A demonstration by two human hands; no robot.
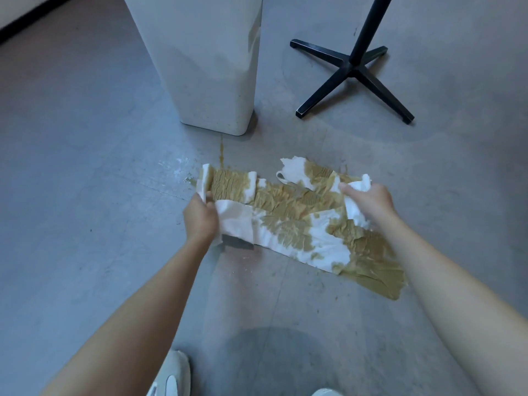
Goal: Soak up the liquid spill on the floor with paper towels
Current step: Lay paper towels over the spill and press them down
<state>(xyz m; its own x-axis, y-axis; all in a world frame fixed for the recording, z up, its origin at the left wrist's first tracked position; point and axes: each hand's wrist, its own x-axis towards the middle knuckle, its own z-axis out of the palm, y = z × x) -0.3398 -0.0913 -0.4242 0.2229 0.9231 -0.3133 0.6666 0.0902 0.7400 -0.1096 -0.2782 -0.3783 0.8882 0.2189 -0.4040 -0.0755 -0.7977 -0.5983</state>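
White paper towels (288,224) lie spread across the grey floor (85,167), mostly soaked brownish-yellow by the spill. My left hand (200,218) grips the towels' left end, whose near corner is lifted off the floor. My right hand (368,200) grips a bunched dry white part at the right end. A thin brown trickle of spill (221,151) runs from the towels toward the white bin, and a small wet patch (190,180) shows at the towels' left.
A tall white bin (211,67) stands just beyond the towels. A black cross-shaped stand base (353,67) sits to its right. My white shoes (171,375) are at the bottom edge. A wall base runs along the top left corner.
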